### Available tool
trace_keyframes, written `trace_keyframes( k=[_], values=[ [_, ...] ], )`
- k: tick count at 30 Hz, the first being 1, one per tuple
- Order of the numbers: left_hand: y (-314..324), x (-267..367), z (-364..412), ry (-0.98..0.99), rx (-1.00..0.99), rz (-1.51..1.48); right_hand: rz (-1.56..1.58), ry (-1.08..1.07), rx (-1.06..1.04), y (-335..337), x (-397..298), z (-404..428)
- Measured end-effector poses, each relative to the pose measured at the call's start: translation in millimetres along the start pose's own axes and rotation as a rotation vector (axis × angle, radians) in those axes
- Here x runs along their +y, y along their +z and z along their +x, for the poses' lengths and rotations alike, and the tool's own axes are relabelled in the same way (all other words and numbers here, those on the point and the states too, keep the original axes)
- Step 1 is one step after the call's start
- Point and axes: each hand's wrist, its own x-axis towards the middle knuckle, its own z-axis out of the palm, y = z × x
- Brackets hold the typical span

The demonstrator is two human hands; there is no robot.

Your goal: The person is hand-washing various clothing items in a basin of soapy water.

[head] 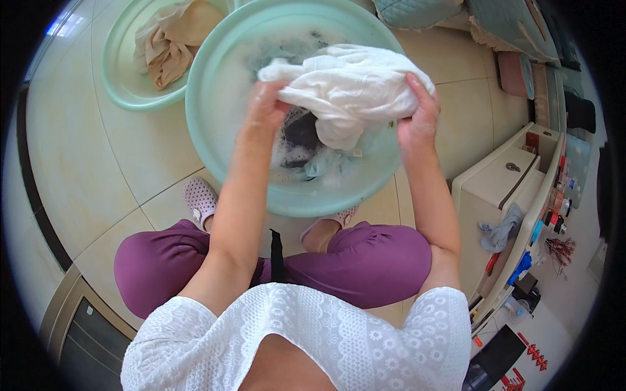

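A bunched white cloth garment [354,80] is stretched between my two hands above a large pale green plastic basin [208,141]. My left hand [268,103] grips its left end, and my right hand [419,105] holds the right end with the thumb on top. Part of the cloth sags in the middle toward the water. Below it, soapy water with white foam [230,97] fills the basin. A dark cloth [301,131] and some light blue fabric [320,166] lie partly sunk in the suds. The garment hides part of the basin's contents.
A smaller green basin [117,93] holding beige cloth [168,58] stands at the upper left. To the right are a cream cabinet [494,166] with a grey cloth [503,228] on it, and a pink bin [516,76]. A quilted seat cover [420,12] is at the top right.
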Motion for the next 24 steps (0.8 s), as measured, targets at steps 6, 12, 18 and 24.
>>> trace_keyframes(
  k=[6, 12, 18, 24],
  values=[
    [-3.8, 25.9, -9.9, 0.066, 0.498, 0.247, -1.338, -0.143, -0.037, -72.5, 60.4, 39.1],
    [-23.5, 8.3, -5.5, 0.158, 0.302, 0.116, -1.745, -0.670, -0.458, -37.8, 58.9, 50.0],
    [62.3, 42.4, -46.2, 0.177, -0.129, 0.043, -1.562, -0.292, -0.783, -36.3, 88.2, 68.8],
    [68.7, 59.8, -50.1, 0.300, -0.082, 0.184, -1.590, -0.013, -0.819, -40.8, 56.2, 45.4]
  ],
)
